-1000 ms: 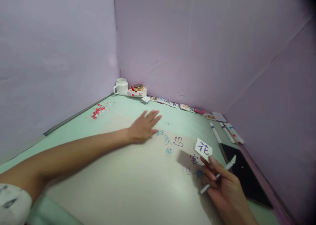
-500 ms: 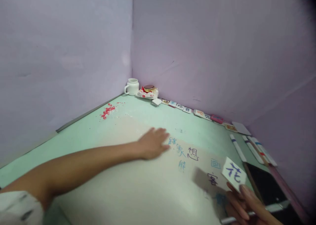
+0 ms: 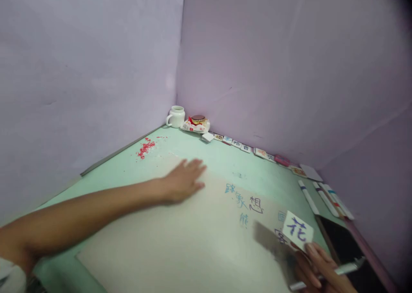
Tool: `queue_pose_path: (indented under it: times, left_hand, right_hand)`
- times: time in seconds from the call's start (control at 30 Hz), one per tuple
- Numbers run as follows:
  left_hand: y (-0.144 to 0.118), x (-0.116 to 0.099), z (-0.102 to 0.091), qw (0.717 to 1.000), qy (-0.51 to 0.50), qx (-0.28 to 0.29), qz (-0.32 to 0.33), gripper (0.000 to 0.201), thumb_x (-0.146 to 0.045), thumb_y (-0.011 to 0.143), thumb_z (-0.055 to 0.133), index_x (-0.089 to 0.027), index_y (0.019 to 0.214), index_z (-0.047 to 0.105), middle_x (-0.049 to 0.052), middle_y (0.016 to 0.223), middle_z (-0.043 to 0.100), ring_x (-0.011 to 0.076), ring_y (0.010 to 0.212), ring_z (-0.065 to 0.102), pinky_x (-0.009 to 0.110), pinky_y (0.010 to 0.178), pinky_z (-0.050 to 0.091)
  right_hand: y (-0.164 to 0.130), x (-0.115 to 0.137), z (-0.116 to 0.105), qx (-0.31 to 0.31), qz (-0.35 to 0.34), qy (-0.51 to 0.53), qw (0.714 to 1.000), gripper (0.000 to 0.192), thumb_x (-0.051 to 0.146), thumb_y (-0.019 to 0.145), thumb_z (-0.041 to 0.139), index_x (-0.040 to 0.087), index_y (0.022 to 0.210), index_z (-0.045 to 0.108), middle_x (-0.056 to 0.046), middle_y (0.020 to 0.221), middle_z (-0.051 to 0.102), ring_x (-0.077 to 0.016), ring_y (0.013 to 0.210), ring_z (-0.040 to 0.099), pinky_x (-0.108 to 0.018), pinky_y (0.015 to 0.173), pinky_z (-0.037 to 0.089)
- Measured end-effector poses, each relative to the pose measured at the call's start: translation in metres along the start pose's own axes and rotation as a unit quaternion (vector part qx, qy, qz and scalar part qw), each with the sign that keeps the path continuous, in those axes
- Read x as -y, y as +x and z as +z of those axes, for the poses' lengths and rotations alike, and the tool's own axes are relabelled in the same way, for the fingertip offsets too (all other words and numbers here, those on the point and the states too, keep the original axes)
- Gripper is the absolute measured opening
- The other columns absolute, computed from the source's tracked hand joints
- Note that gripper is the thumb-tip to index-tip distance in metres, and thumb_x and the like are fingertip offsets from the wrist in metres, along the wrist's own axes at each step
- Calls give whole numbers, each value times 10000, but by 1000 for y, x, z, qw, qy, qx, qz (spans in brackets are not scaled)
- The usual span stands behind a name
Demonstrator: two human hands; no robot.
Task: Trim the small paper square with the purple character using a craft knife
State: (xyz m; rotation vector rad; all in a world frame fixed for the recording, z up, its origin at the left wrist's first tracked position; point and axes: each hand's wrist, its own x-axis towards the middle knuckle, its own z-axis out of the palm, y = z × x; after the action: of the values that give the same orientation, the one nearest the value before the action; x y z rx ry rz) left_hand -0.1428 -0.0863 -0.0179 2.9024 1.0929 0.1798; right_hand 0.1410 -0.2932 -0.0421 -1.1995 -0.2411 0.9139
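My left hand (image 3: 183, 181) rests palm down with fingers spread at the upper part of a large pale sheet (image 3: 174, 246). Blue and purple handwritten characters (image 3: 255, 203) mark the sheet to its right. Between thumb and fingers, my right hand (image 3: 315, 267) grips a small white card (image 3: 298, 230) bearing a purple character. A white marker (image 3: 349, 266) also lies across this hand, its end poking out below the fingers. The card and hand cover some of the writing, and a dark shadow falls beside them.
In the back corner stand a white mug (image 3: 177, 116) and a packet (image 3: 196, 125) with a round-lidded jar. Several character cards (image 3: 236, 143) line the right wall. Markers (image 3: 308, 197) and a dark phone-like slab (image 3: 341, 237) lie right. Red crumbs (image 3: 146, 148) dot the green table.
My left hand has slid left over the sheet, away from the writing. My right hand, still holding the card and marker, has shifted slightly left and down. The camera view has turned a little.
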Motion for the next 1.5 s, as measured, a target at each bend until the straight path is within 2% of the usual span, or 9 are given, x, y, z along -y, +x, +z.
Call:
queue_pose_path:
  times: [0.1,0.23,0.37,0.47,0.6,0.7,0.87,1.2,1.5]
  left_hand:
    - [1,-18,19,996,-34,61,61,526,-573,955,427,-377,1441,373,-55,1535,352,194,1411,314,341,1153,247]
    - [4,18,16,995,-26,19,-89,503,-431,1006,391,-167,1434,394,149,1520,344,334,1410,280,593,1132,169]
    - [0,30,-4,988,-31,-32,-150,513,-391,1013,336,-98,1433,356,208,1524,289,368,1433,188,616,1130,123]
    - [-11,2,-21,992,-62,-27,-105,518,-372,1019,220,-105,1449,332,197,1526,297,322,1431,213,561,1140,162]
    - [-28,-50,-34,993,-113,26,-27,497,-416,965,380,-159,1384,450,133,1426,462,289,1327,388,472,1115,284]
    - [-37,-86,-32,988,-137,75,-15,523,-512,863,538,-147,1235,580,143,1172,606,317,1071,560,474,938,449]
    - [-40,-121,-16,984,-128,108,-52,453,-456,761,693,-117,1054,624,146,1003,595,340,935,546,516,845,436]
    - [-47,-111,16,962,-270,-36,8,453,-213,698,738,-143,1108,561,95,1019,556,273,932,495,463,867,354]
    - [-45,-108,12,951,-310,-13,6,617,-81,638,734,-182,1191,480,55,1058,543,236,934,476,407,863,350]
  right_hand:
    - [-2,0,-3,46,-16,-45,998,417,396,427,919,170,684,680,92,476,448,31,339,316,-73,309,291]
    - [-10,1,10,73,13,-98,992,423,425,466,911,149,651,651,83,482,448,30,378,260,-81,330,177]
    - [-24,5,38,139,96,-188,968,425,492,564,861,133,711,687,6,533,584,9,392,276,-117,358,106]
    - [-33,8,48,178,170,-265,932,383,430,608,852,108,777,732,-90,691,707,-4,385,365,-141,369,106]
    - [-33,9,39,195,218,-300,908,425,465,630,824,137,887,741,-107,832,747,7,389,358,-154,384,102]
    - [-30,11,33,218,223,-298,902,467,495,665,791,152,973,720,-99,885,744,6,412,362,-160,394,120]
    - [-20,17,45,232,193,-276,913,546,521,671,784,191,1093,679,-79,916,716,-44,492,441,-160,398,190]
    - [-13,-14,41,195,120,-189,955,494,503,729,751,205,1107,646,-21,717,650,-76,463,443,-175,364,269]
    - [-18,-10,22,234,145,-288,917,230,459,872,616,244,912,687,-45,796,712,-70,470,493,-200,452,387]
